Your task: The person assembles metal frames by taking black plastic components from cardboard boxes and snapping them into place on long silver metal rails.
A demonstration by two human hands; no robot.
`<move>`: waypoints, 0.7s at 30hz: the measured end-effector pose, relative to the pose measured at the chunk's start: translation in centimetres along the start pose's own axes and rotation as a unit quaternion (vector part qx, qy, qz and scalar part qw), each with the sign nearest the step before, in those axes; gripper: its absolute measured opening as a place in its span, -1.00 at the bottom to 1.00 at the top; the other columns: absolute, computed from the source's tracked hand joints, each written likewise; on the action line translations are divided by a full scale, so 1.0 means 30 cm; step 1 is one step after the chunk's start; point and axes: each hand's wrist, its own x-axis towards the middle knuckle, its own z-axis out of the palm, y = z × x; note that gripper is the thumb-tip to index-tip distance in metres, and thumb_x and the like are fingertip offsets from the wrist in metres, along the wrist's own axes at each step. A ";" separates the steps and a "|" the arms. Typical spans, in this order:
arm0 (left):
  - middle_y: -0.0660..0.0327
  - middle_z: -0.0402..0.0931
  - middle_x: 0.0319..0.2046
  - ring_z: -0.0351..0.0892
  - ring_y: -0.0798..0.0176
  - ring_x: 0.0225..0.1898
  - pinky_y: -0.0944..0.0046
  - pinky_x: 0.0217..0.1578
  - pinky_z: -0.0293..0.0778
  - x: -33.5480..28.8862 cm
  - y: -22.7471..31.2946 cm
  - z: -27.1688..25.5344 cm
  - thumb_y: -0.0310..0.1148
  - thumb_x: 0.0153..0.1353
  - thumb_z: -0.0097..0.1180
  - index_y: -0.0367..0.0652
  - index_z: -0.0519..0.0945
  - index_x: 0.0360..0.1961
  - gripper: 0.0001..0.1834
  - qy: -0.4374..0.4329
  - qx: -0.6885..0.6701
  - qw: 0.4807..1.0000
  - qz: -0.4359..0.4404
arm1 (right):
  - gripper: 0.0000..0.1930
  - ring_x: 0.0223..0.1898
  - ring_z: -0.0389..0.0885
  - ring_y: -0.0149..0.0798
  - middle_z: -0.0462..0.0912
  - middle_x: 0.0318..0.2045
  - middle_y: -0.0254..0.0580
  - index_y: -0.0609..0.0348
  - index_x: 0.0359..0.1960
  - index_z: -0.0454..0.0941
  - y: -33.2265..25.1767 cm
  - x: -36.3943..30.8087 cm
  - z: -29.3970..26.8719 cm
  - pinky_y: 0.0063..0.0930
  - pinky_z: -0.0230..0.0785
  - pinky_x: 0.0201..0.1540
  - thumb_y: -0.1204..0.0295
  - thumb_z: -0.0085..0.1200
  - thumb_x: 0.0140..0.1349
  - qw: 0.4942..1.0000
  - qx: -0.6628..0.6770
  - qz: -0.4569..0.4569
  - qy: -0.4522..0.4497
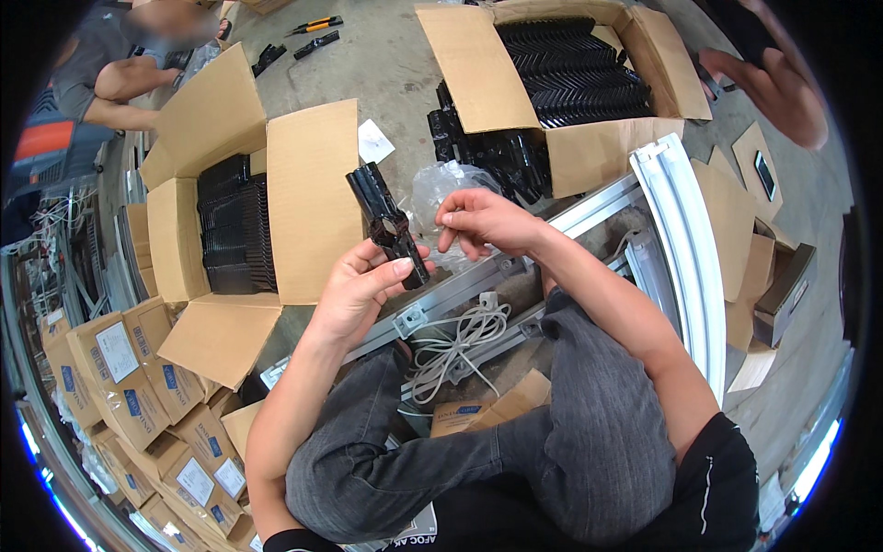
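Observation:
My left hand [354,285] grips a long glossy black part [372,191], seemingly a bracket with a round opening at its middle. The thumb presses on its lower end, and its upper end tilts away to the left. To the right of it, apart from the part, hangs my right hand [487,223]. Its thumb and forefinger come together in a pinch and the other fingers curl below; whatever may be between them is too small to make out. Crumpled clear plastic [451,187] lies just behind that hand.
Open cartons of stacked black parts stand at left [158,216] and far right [607,166]. Loose black parts [501,156] lie beside the far one. White metal rails [681,248] and a coiled cable [460,345] are close by. Closed boxes [138,405] pile up left. Other people sit at the far edges.

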 end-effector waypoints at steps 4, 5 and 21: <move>0.01 0.61 0.00 0.66 0.05 0.04 0.15 0.04 0.62 0.004 -0.004 -0.002 -0.42 0.26 0.27 -0.28 0.49 0.14 -0.56 -0.005 -0.001 1.000 0.001 | -0.87 -0.62 0.35 -0.47 0.57 -0.42 -0.24 0.18 -0.16 0.48 0.091 0.051 -0.020 -0.69 0.13 -0.57 0.40 -0.08 0.45 0.986 -0.134 0.011 0.098; 0.01 0.61 0.00 0.66 0.04 0.04 0.15 0.04 0.62 0.006 -0.008 -0.007 -0.42 0.26 0.26 -0.28 0.49 0.14 -0.56 -0.007 -0.005 1.000 0.001 | -0.88 -0.60 0.39 -0.45 0.56 -0.38 -0.22 0.20 -0.16 0.46 0.100 0.056 -0.021 -0.68 0.20 -0.54 0.44 -0.09 0.43 0.962 -0.224 -0.037 0.150; -0.01 0.61 0.01 0.66 0.02 0.04 0.12 0.04 0.63 -0.002 -0.004 -0.001 -0.41 0.24 0.28 -0.30 0.49 0.14 -0.54 -0.010 -0.007 1.000 -0.003 | -0.83 -0.47 0.62 -0.44 0.55 -0.49 -0.33 0.24 -0.22 0.52 -0.004 -0.006 -0.002 -0.61 0.43 -0.50 0.41 0.20 0.33 0.994 -0.041 -0.016 0.101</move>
